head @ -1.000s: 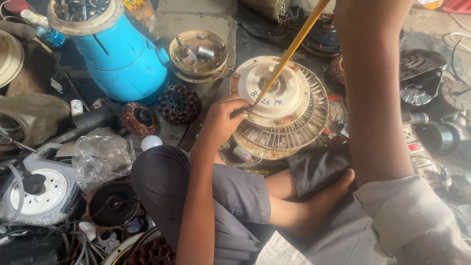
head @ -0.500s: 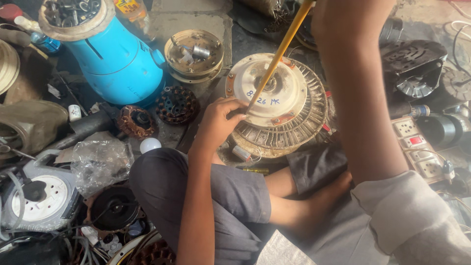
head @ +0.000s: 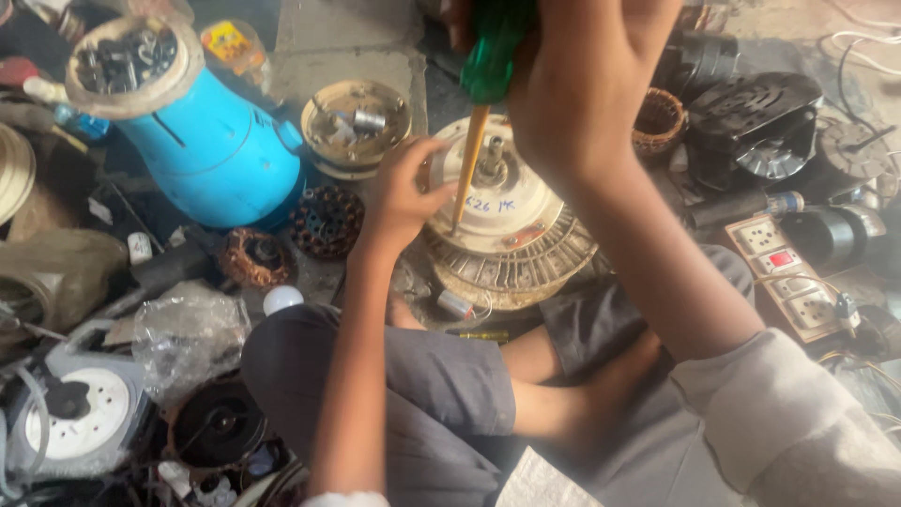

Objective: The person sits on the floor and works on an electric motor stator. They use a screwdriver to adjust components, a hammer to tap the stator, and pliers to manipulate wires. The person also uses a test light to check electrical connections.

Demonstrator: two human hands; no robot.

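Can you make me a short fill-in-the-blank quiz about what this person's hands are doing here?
1. The right hand grips a screwdriver by its ____ handle.
2. The screwdriver's tip rests on the round, cream-coloured ____.
3. The left hand steadies the motor at its ____ edge as the picture shows it.
4. The big tilted jug on the left is ____.

Missing words: green; motor; left; blue
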